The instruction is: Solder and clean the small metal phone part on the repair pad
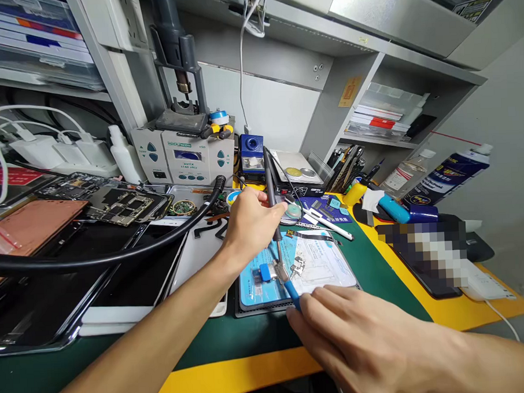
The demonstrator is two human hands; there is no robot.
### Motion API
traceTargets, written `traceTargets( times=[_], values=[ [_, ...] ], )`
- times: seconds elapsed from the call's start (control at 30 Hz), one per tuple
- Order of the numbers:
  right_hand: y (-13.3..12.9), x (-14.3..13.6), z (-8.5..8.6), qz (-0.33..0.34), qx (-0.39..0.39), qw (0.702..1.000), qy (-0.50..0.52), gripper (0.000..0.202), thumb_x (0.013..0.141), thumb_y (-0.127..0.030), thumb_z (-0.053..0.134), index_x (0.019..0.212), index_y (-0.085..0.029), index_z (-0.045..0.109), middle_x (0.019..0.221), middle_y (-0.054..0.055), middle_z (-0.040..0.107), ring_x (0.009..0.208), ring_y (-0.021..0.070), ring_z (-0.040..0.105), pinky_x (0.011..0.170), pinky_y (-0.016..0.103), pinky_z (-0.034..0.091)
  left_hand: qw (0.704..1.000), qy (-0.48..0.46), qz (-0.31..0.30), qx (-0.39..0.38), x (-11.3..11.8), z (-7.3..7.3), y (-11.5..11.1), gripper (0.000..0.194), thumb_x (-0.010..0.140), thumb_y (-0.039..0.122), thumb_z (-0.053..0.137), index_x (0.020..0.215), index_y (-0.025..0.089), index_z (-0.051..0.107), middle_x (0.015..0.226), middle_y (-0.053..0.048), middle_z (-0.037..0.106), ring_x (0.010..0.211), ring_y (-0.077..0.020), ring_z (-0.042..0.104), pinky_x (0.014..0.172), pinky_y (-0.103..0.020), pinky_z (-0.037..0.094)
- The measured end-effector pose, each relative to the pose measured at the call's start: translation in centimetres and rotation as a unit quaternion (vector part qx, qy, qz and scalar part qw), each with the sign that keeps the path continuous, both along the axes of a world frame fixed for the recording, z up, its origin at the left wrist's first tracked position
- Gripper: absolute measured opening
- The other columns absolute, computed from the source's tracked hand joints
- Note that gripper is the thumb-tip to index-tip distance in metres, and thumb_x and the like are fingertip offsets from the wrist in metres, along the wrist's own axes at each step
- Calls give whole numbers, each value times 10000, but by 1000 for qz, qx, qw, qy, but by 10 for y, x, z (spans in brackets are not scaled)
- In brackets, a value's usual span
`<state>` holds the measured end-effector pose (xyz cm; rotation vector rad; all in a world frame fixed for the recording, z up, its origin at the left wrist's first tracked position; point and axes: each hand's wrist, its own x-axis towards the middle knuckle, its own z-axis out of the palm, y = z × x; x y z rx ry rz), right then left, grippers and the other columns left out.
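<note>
My left hand (255,217) is closed around the dark handle of a soldering iron (270,181), whose metal shaft points down. My right hand (359,331), in the foreground, grips a blue-handled tool (292,292) with a metal front part. Its kind is not clear. The two metal ends come together over a blue-and-white work mat (255,249), though I cannot tell if they touch. A small blue block with a silvery part (265,271) lies just left of them. Right beside the ends, a small metal board-like piece (298,266) rests on the mat.
A hot-air station (186,156) stands behind, its thick black hose (160,256) crossing on the left. Phone parts and boards (123,197) crowd the left side. A white pen-like tool (335,227), a spray can (450,174) and a dark phone (416,262) lie or stand to the right.
</note>
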<state>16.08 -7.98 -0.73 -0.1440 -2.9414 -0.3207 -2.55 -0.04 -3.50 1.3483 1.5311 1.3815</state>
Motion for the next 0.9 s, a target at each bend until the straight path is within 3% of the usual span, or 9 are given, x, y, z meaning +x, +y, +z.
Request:
traceTargets(
  times=[0.17, 0.3, 0.57, 0.9],
  values=[
    [-2, 1, 1, -21, 8, 1000, 7, 286, 963, -125, 440, 893, -92, 716, 719, 93, 581, 613, 188, 508, 568, 331, 476, 1000, 12, -13, 5, 1, 0, -1, 201, 742, 344, 756, 695, 183, 646, 547, 12, 609, 447, -127, 537, 443, -243, 361],
    [-3, -1, 1, -7, 23, 999, 21, 346, 954, -83, 389, 848, -79, 718, 674, 95, 571, 569, 200, 498, 517, 342, 455, 999, 25, -20, 8, 1, 0, -2, 213, 768, 359, 738, 691, 187, 637, 565, 18, 611, 465, -120, 538, 461, -243, 357],
    [-2, -2, 3, -12, 14, 999, 30, 358, 950, -74, 375, 831, -73, 712, 697, 108, 581, 586, 201, 506, 532, 340, 470, 998, 59, -6, 18, 4, 0, -1, 207, 758, 363, 742, 748, 200, 615, 715, 8, 677, 643, -143, 611, 584, -269, 418],
    [-5, -2, 4, -12, -10, 999, 34, 367, 959, -69, 363, 823, -89, 703, 698, 100, 590, 605, 202, 526, 543, 328, 480, 991, 133, 22, 11, 7, -3, 3, 310, 736, 345, 735, 633, 233, 465, 588, 49, 557, 560, -142, 470, 536, -301, 329]
  ],
)
